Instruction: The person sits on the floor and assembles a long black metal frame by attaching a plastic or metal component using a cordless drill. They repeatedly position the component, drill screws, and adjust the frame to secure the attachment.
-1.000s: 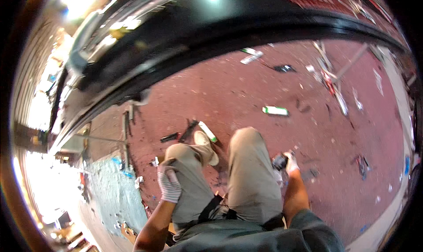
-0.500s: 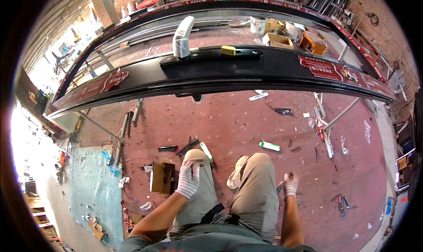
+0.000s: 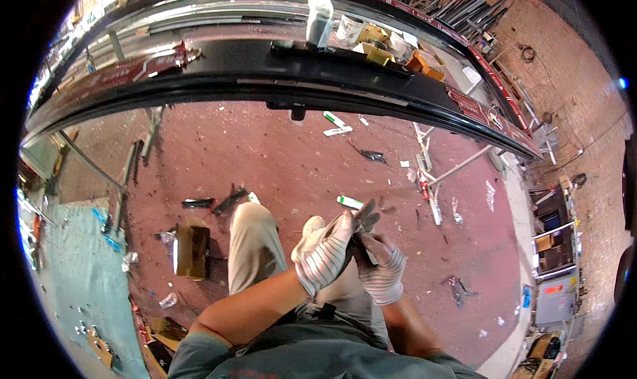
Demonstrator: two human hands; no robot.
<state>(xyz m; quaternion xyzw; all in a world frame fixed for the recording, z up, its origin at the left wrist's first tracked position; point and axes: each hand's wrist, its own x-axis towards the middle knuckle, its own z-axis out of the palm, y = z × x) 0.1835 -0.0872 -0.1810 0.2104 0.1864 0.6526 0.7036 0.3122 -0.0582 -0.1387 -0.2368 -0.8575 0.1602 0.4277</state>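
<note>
My left hand point(image 3: 328, 254) and my right hand point(image 3: 386, 269) meet over my right thigh, both in striped white work gloves with dark fingers. A small dark piece point(image 3: 363, 252) sits between them, pinched by the fingers of both; its kind is mostly hidden. In front of me a long black metal frame point(image 3: 219, 70) crosses the view. On it stands an upright handle point(image 3: 320, 24) with a white wrapped top. Beyond my hands, a green-and-white small box point(image 3: 350, 202) lies on the floor.
An open cardboard box point(image 3: 192, 252) stands left of my knee, near black scraps point(image 3: 229, 200). A teal mat point(image 3: 79, 273) covers the left floor. Metal stand legs point(image 3: 428, 180) hold the frame at right. Cartons and a white bucket point(image 3: 348, 29) lie beyond it.
My left hand has left my left knee, and my right hand has come in from the right side. They now meet around the dark piece. The view has swung rightward.
</note>
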